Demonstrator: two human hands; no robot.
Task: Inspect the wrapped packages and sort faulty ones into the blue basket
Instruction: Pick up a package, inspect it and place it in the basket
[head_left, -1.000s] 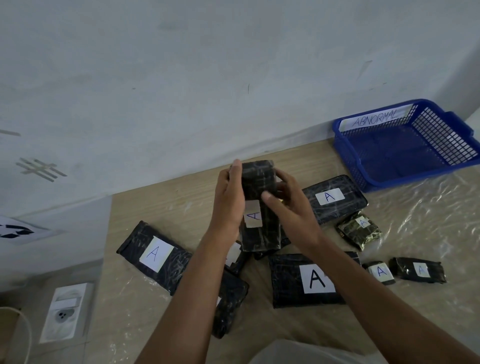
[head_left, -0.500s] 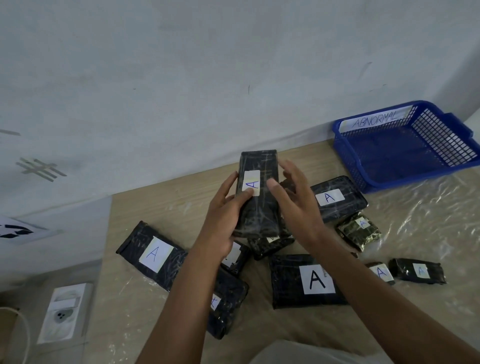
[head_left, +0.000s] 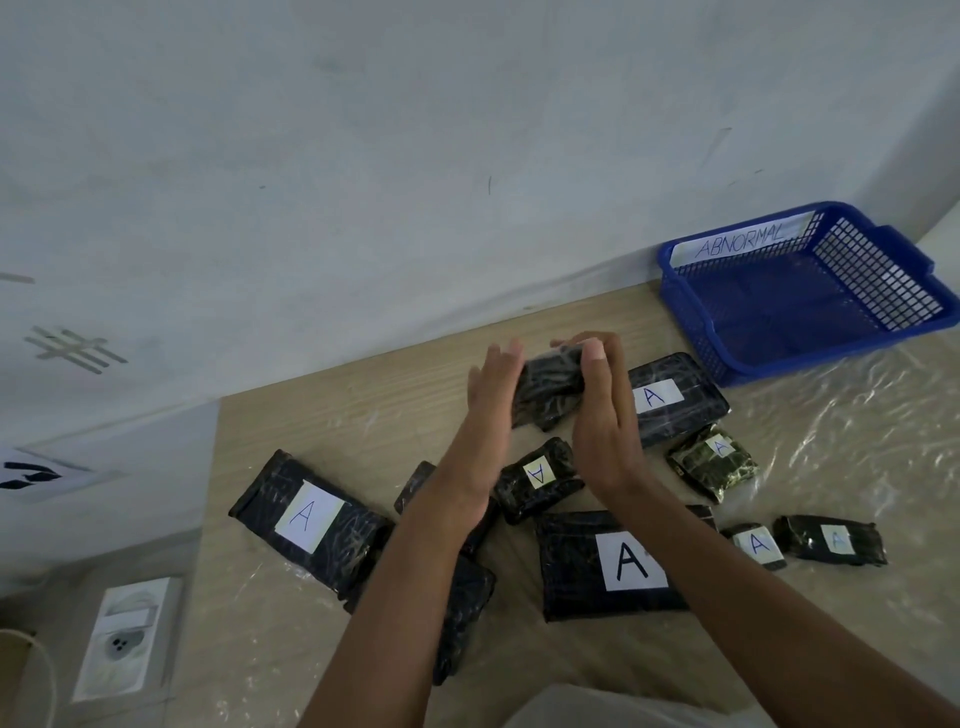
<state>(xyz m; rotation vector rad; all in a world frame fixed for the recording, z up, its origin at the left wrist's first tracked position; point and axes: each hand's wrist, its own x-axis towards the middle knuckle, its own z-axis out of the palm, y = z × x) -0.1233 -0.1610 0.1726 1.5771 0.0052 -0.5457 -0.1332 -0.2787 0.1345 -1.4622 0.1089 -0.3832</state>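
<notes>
A long black wrapped package (head_left: 548, 391) is held between my two palms above the table, turned so that its label is hidden. My left hand (head_left: 493, 395) presses its left side and my right hand (head_left: 602, 415) its right side with fingers curled over the far end. Several black wrapped packages with white "A" labels lie below: a small one (head_left: 537, 480), a big one (head_left: 608, 564), another (head_left: 306, 519) at the left and one (head_left: 670, 397) behind my right hand. The blue basket (head_left: 691, 317) labelled ABNORMAL stands at the far right.
Smaller packages (head_left: 711, 462), (head_left: 831, 540) lie right of my right arm on crinkled clear plastic sheet (head_left: 841, 426) over the wooden table. A wall runs along the table's far edge. A white wall socket (head_left: 124, 639) sits low at the left.
The held package has been turned over, so its "A" label no longer faces me. Both hands moved from gripping its face to pressing its sides, slightly farther from me.
</notes>
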